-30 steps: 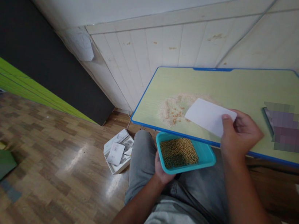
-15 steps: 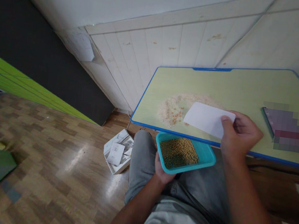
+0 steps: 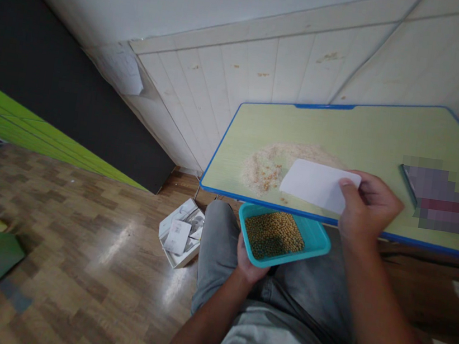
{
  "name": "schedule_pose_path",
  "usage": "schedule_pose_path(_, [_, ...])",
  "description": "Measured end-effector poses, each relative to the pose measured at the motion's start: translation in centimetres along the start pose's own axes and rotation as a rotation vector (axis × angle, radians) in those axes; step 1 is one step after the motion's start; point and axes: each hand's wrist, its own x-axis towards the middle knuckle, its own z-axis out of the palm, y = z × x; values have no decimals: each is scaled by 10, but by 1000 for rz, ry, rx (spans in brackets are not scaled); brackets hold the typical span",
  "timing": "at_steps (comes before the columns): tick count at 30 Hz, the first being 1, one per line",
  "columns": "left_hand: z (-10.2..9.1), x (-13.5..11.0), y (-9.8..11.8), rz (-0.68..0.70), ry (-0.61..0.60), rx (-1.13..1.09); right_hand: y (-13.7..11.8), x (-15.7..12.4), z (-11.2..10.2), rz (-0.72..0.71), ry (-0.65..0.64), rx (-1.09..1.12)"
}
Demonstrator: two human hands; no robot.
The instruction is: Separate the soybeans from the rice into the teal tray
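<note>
Right hand [image 3: 371, 207] has the short end of a white card [image 3: 316, 183] pinched between thumb and fingers, with the card reaching out toward 9 o'clock over the table [image 3: 370, 134]. Thing is, it's held at one end only, so I reckon the far end could flex or slip if it gets pushed hard. Just past its tip, around 9 to 10 o'clock from the hand, are scattered pale grains [image 3: 258, 164] with some orangey bits [image 3: 273, 180] mixed in, and a careless flick could send those over the near edge and miss the tub

At 8 o'clock from that hand, just below the table edge, is the turquoise tub [image 3: 316, 240]. Round yellowish beans [image 3: 274, 234] fill its 9 o'clock end, bare plastic at 3. Left hand [image 3: 251, 262] is under its 8 o'clock corner, fingers mostly hidden, can't tell if spread or curled. Weight and support share one end, so if that wrist rolls, beans could spill

Further out at 9 o'clock, a white box [image 3: 181, 233] on the floor has papers in it
</note>
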Motion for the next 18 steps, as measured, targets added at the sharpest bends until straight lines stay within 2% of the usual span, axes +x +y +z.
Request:
schedule_pose_path(6, [3, -3, -2, 40, -11, 24, 0, 0, -2, 3, -84, 29])
schedule_pose_path(11, [5, -1, -2, 18, -31, -32, -3, 1, -2, -17, -81, 36])
schedule_pose_path(18, [4, 1, -1, -14, 40, -100, -2, 1, -2, -33, -91, 72])
